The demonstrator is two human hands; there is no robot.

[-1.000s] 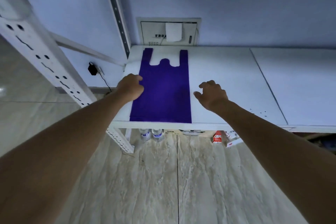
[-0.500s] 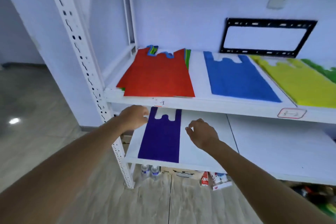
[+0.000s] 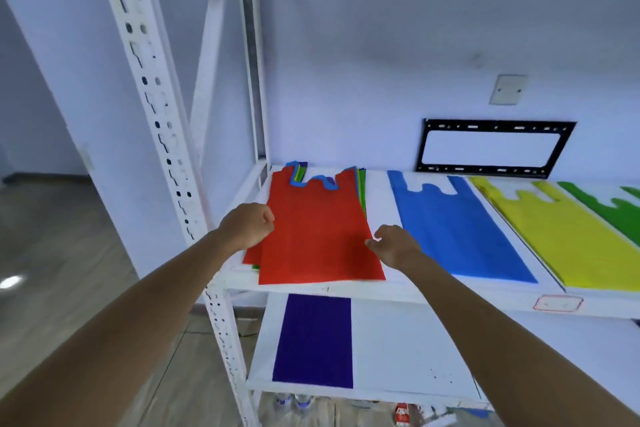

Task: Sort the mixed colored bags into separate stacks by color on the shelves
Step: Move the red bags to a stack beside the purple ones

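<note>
Status: sort is partway, my read.

Done so far, judging by layout:
- flat blue non-woven vest-style bag (image 3: 457, 229) laid out alone on the white upper shelf (image 3: 398, 291), just right of the mixed pile
- flat yellow bag of the same kind (image 3: 561, 239) further right, beside the blue
- green bag (image 3: 609, 215) at far right, cut off by the frame edge, so stack size unknown
- dark purple bag (image 3: 313, 340) flat on the white lower shelf (image 3: 398, 357), left end, near edge

I can't tell whether each of these is one bag or several; they lie too flat.

Left to do: the mixed pile (image 3: 301, 180) at the left end of the upper shelf. The red bag (image 3: 315, 239) is on top, with blue, green and purple edges showing under it at the handles and the right side. A second red layer pokes out at the near-left corner. No separate red stack is visible yet, and the lower shelf has bare space right of the purple.

Hands:
- left hand (image 3: 247, 225) at the left edge of the red bag, fingers curled; whether it pinches the fabric or is just clenched, cannot tell
- right hand (image 3: 393, 243) at the right edge of the red bag, fingers loosely bent, fingertips touching or just off the edge; no clear grasp visible

Likely step in hand: taking the red bag off the pile.
</note>
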